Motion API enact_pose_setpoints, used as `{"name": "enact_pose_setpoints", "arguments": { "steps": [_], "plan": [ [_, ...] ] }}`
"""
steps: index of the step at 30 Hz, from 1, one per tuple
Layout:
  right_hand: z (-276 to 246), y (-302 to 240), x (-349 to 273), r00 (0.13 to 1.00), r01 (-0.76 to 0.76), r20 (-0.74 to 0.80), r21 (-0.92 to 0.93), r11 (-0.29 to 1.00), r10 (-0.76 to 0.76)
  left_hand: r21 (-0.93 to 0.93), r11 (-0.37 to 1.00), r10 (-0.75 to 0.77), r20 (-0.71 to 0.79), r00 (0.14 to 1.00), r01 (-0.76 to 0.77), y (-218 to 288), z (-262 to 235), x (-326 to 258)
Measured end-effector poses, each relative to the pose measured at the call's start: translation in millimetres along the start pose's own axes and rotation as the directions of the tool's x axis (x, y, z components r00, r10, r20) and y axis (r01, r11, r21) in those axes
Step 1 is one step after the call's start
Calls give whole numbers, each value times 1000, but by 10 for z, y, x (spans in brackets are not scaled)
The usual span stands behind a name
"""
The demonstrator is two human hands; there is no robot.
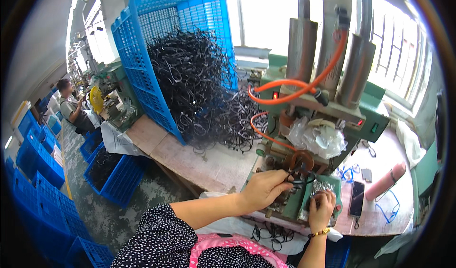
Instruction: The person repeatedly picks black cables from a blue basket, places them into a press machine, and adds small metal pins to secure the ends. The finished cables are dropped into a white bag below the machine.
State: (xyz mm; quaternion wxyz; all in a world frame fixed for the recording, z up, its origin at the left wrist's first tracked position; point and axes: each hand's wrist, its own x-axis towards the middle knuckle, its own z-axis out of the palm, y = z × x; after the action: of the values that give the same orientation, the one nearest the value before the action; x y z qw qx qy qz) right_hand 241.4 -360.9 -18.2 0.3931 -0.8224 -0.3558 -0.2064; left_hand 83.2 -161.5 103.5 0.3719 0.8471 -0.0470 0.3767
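Your left hand point(263, 188) pinches a thin black wire piece point(300, 178) under the green metal press point(313, 140), centre frame; right hand point(322, 206) closed on small metal parts point(324, 187). Fingers could get crushed.

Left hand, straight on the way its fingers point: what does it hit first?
Probably the black eyeglass frame pinched at the left hand's fingertips, then the green machine's round orange fixture just beyond. Depth is hard to judge.

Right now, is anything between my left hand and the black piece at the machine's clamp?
Nothing visible. The left hand already has its fingers on the black frame piece at the front of the green machine. The right hand rests lower, on the metal block.
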Motion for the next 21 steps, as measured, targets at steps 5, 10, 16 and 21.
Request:
{"name": "enact_pose_setpoints", "arguments": {
  "steps": [5, 10, 16, 21],
  "plan": [
    [31, 82, -75, 993, -21, -119, 15, 1000, 23, -31, 992, -120, -37, 992, 119, 83, 79, -72],
    [30, 83, -91, 986, -47, -159, -17, 999, 44, -78, 996, -67, -187, 980, 53, 151, 75, -167],
    [22, 55, -118, 978, -49, -205, -12, 999, 46, -14, 999, -46, -384, 922, 44, -88, 2, -757],
    [21, 56, -135, 969, -35, -243, -2, 999, 33, 93, 885, -450, -75, 890, 456, -489, -186, -1855]
  ]
}}
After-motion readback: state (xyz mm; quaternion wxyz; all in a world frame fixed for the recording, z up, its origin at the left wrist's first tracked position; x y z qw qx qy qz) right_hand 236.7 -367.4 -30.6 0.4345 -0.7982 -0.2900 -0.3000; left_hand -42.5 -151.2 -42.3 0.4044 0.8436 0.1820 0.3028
